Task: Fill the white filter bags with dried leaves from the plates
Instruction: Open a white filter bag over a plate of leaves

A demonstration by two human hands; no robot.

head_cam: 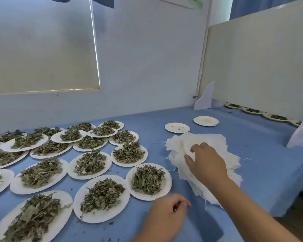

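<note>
Plates of white paper heaped with dried green-brown leaves [101, 195], crowded and overlapping across the left half of a table covered in pale blue cloth [252, 130]; every one of these looks full, so most of the filling judged not yet done

Left hand [166, 213] low at centre, just right of the nearest heaped plates, fingers curled loosely inward with the tips near the thumb; cannot tell whether anything is pinched there

Loose pile of thin white gauzy filter bags [206, 142] with frayed threads, lying flat on the cloth right of centre, none visibly filled or closed

Right hand [205, 162] resting on top of that pile, fingers spread and slightly bent, thumb and forefinger tips pressing the top sheet as if to peel one bag free; judged to be the start of a fresh bag

Behind the pile, one round white paper plate holding only crumbs [177, 127] and a short stack of emptied white plates [206, 121], a sign that a few portions are already used

Far right edge, a further row of small leaf-filled plates [252, 110] along the foot of a cream partition board [261, 58]

Leaf crumbs scattered on the cloth; pale blue wall [147, 58] behind, with a cream roller blind [42, 49] drawn down at left
</note>
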